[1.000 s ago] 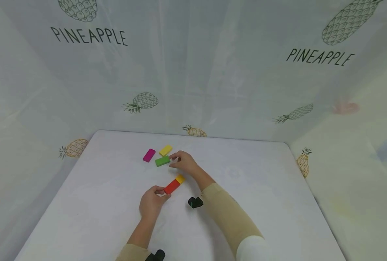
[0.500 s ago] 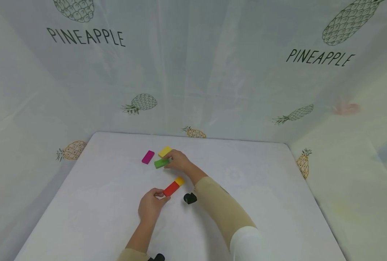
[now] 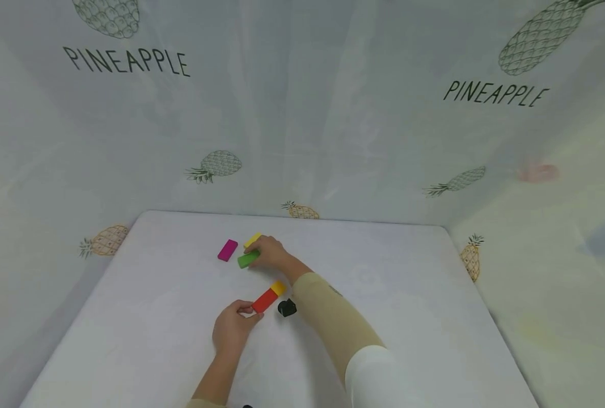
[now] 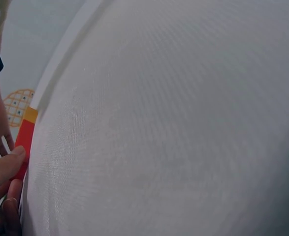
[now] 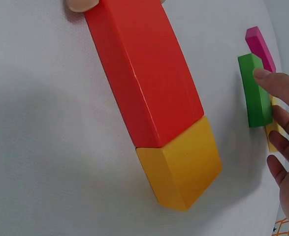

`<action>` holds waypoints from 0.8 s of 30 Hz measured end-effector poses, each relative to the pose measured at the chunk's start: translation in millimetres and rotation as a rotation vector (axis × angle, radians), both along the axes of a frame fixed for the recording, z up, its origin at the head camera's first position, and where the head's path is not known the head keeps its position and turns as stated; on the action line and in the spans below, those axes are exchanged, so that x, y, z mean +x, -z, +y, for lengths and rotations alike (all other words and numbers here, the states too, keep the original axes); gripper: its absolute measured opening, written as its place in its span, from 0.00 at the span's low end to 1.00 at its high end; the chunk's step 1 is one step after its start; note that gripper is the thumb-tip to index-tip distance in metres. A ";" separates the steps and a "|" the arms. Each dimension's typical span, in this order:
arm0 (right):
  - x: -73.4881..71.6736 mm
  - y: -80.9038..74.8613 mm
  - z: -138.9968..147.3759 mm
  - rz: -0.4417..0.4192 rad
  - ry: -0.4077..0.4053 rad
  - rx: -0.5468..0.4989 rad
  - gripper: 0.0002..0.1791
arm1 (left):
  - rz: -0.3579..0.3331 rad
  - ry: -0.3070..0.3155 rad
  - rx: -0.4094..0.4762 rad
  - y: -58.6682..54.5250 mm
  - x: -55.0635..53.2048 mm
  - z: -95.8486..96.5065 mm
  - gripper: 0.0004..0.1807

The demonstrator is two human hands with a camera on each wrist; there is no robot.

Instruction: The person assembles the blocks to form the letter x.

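Note:
My left hand [image 3: 229, 328] pinches the near end of a red block [image 3: 265, 301] between thumb and fingers. A shorter orange-yellow block [image 3: 278, 288] sits flush against the far end of the red one. Farther back, my right hand [image 3: 271, 253] grips the right end of a green block [image 3: 248, 259]. In the right wrist view its thumb lies on one face of the green block [image 5: 255, 93], with fingers on the opposite side. Just behind is a yellow block [image 3: 252, 240], partly covered by the right hand. A magenta block [image 3: 228, 250] lies to the left of the green one.
A white cloth-covered table [image 3: 409, 294] carries the blocks. Pale curtains [image 3: 302, 113] printed with pineapples enclose its back and sides. A black wrist device [image 3: 287, 307] on the right arm hangs close beside the orange-yellow block.
My right hand has moved left onto the green block and closed its fingers on it. The left hand keeps its pinch on the red block. The head view has shifted slightly.

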State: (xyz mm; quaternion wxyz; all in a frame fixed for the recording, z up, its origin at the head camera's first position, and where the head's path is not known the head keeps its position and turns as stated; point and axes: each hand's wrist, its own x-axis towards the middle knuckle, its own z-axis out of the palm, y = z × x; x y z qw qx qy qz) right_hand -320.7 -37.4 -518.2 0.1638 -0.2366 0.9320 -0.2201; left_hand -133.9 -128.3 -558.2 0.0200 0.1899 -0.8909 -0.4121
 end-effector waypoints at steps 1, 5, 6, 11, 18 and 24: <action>0.0 1.6 -1.4 -0.002 0.001 0.009 0.20 | 0.002 0.000 -0.002 0.7 0.4 -0.9 0.19; 0.6 5.5 -4.7 -0.023 0.019 0.023 0.19 | -0.007 0.001 0.007 2.7 1.7 -2.5 0.19; 0.7 6.3 -5.3 -0.026 0.021 0.024 0.19 | -0.010 0.000 0.008 3.2 1.8 -2.5 0.18; -0.2 10.0 -6.5 -0.027 0.032 0.001 0.19 | -0.007 -0.002 0.001 1.2 2.0 -2.6 0.18; -1.0 13.4 -5.4 -0.058 0.072 -0.083 0.17 | -0.010 -0.009 0.011 -0.6 0.7 -2.3 0.18; -1.0 14.3 -3.8 -0.082 0.111 -0.132 0.16 | -0.004 -0.009 0.006 -0.1 -1.4 -1.7 0.18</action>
